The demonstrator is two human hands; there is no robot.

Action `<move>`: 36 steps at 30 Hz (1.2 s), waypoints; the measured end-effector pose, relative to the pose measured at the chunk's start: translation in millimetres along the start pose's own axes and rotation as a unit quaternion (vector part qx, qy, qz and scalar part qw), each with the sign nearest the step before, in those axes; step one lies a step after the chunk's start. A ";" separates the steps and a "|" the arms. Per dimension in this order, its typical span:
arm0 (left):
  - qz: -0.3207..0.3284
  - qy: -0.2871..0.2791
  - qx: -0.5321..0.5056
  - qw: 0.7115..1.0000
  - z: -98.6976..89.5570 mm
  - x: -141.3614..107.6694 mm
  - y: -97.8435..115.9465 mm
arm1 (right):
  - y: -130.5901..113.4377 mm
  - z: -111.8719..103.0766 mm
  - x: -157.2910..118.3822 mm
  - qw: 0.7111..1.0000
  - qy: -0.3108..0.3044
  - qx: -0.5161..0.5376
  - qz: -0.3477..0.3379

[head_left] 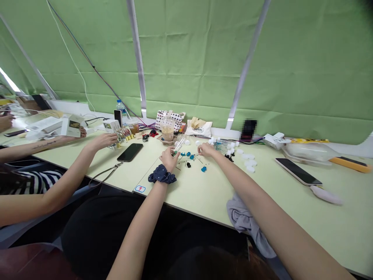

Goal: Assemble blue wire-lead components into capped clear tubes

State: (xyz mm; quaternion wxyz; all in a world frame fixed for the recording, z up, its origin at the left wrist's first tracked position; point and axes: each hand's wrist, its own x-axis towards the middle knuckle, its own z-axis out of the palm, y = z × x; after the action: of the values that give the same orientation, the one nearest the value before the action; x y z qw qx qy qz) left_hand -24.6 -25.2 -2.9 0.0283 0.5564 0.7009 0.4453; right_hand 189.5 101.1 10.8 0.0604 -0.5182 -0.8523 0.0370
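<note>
Transparent tube (pixel 180 144) is gripped near its lower end by the thumb and fingers of the left hand (pixel 168 158), its free end tilted up and away, above the table (pixel 215 194). The fingers of the right hand (pixel 206 149) are bent down just beyond the scattered teal pieces (pixel 191 156); whether anything is pinched between them cannot be told. A small black piece (pixel 189 165) is seen among the loose parts, and white caps (pixel 250 163) are spread farther to the right.

For good handling, the tube should be held lightly yet steadily, so that its thin wall is not squeezed. Small parts are probably best lifted one at a time by the fingertips, with the right forearm held clear of the caps, which could easily be swept aside.
</note>
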 end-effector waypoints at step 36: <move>0.059 0.013 -0.029 0.998 1.0 0.1 -2.8 | 83.6 -36.0 -31.7 0.970 0.157 0.173 0.066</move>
State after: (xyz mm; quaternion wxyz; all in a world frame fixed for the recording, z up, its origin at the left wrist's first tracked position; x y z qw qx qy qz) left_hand -26.3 -24.4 -5.2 0.0086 0.5898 0.6541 0.4735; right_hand 282.5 111.4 33.9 0.2798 -0.5543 -0.7767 0.1062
